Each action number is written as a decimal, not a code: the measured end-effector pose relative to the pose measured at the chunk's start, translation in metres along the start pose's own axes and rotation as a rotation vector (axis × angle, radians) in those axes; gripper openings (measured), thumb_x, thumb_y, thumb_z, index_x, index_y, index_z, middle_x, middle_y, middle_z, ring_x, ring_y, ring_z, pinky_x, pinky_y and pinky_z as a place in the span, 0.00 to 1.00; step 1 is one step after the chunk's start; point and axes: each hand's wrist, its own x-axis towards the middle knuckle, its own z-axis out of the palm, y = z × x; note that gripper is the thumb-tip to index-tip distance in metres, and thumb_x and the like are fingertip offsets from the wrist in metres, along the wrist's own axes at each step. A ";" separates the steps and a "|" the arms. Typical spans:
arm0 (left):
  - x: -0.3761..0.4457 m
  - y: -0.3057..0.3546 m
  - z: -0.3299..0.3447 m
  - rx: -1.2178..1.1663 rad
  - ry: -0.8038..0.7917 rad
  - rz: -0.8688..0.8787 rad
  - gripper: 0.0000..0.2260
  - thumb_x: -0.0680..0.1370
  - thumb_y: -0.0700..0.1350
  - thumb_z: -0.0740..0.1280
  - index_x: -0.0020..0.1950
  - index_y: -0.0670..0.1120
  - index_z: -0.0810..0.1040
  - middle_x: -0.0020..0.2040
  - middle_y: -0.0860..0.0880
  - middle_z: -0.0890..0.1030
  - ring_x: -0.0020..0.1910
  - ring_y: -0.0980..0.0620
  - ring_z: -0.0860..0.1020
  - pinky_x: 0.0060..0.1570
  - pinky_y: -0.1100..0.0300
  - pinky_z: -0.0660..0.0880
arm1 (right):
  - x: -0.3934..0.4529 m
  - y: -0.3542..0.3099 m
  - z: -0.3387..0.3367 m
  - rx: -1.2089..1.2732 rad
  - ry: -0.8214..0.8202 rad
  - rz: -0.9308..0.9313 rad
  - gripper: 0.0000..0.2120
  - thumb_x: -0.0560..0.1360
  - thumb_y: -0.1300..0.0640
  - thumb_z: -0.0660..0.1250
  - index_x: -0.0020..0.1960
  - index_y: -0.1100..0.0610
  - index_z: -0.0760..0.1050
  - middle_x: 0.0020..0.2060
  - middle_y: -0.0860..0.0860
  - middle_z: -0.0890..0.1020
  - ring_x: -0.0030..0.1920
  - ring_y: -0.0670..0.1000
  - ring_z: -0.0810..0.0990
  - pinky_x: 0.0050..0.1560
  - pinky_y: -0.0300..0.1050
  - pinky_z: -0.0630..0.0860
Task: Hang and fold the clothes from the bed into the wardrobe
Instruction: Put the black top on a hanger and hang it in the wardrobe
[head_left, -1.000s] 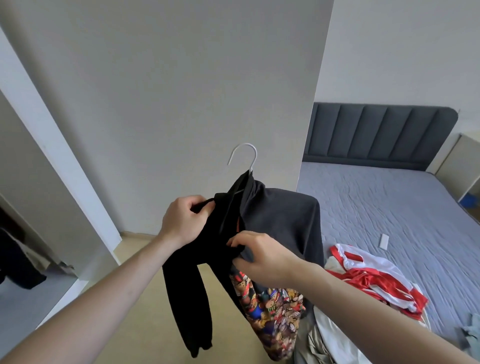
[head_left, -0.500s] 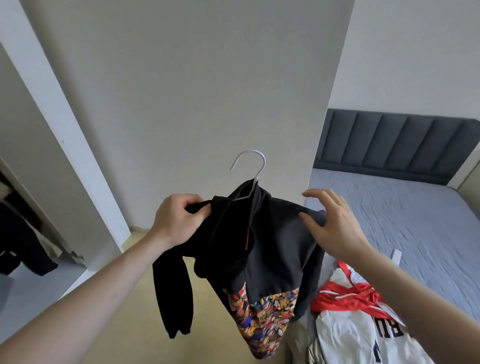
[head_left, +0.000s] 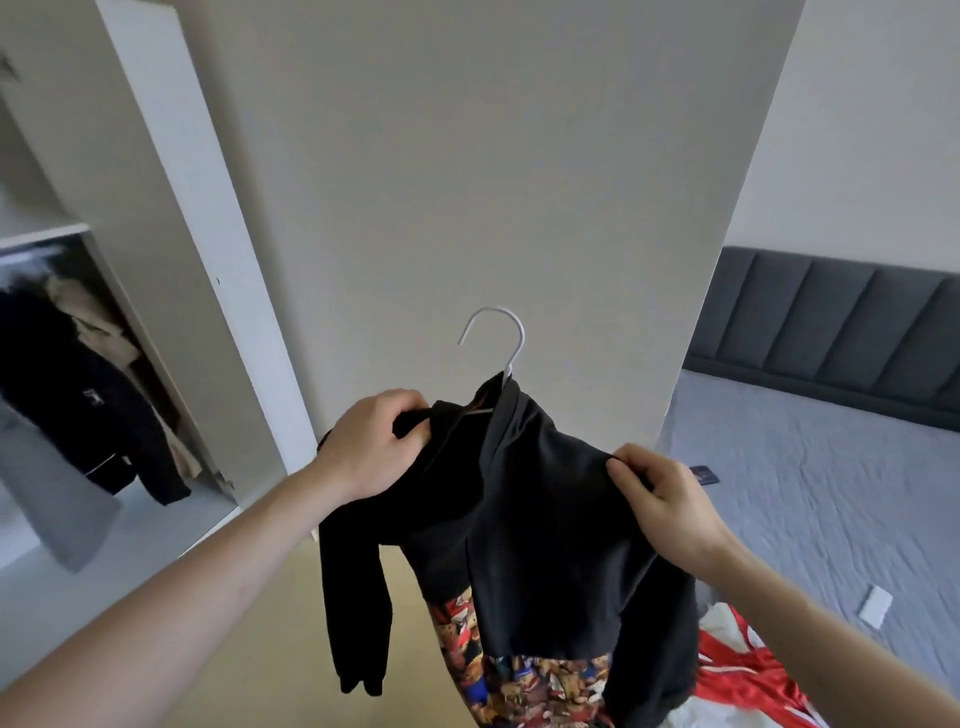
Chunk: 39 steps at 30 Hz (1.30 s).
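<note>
Left hand (head_left: 371, 447) and right hand (head_left: 662, 501) on unlabelled black hoodie (head_left: 530, 519).

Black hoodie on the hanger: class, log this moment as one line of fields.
item: black hoodie on white hanger | left hand: grips left shoulder | right hand: pinches right shoulder | stage: not yet in wardrobe

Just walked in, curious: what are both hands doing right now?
Left hand: grips one shoulder of the black hoodie.
Right hand: pinches the hoodie's other shoulder.
</note>
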 end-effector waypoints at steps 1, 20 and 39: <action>-0.002 0.006 0.001 0.037 0.002 0.011 0.07 0.77 0.55 0.61 0.46 0.56 0.78 0.43 0.60 0.80 0.44 0.61 0.77 0.43 0.62 0.70 | 0.002 -0.002 0.000 0.019 0.002 -0.005 0.15 0.83 0.55 0.63 0.38 0.54 0.72 0.28 0.44 0.70 0.32 0.44 0.67 0.36 0.44 0.66; -0.054 -0.010 -0.049 0.005 0.067 -0.251 0.10 0.77 0.42 0.58 0.35 0.46 0.64 0.32 0.53 0.67 0.32 0.54 0.63 0.37 0.59 0.63 | 0.052 -0.058 0.099 0.217 -0.330 -0.151 0.15 0.82 0.54 0.65 0.37 0.56 0.72 0.27 0.43 0.68 0.30 0.44 0.66 0.32 0.39 0.64; -0.101 -0.221 -0.209 0.213 0.513 -0.400 0.24 0.70 0.66 0.72 0.61 0.56 0.76 0.57 0.61 0.72 0.59 0.57 0.71 0.63 0.54 0.72 | 0.116 -0.240 0.350 0.366 -0.427 -0.193 0.13 0.80 0.52 0.64 0.38 0.54 0.76 0.28 0.46 0.74 0.30 0.42 0.72 0.32 0.35 0.68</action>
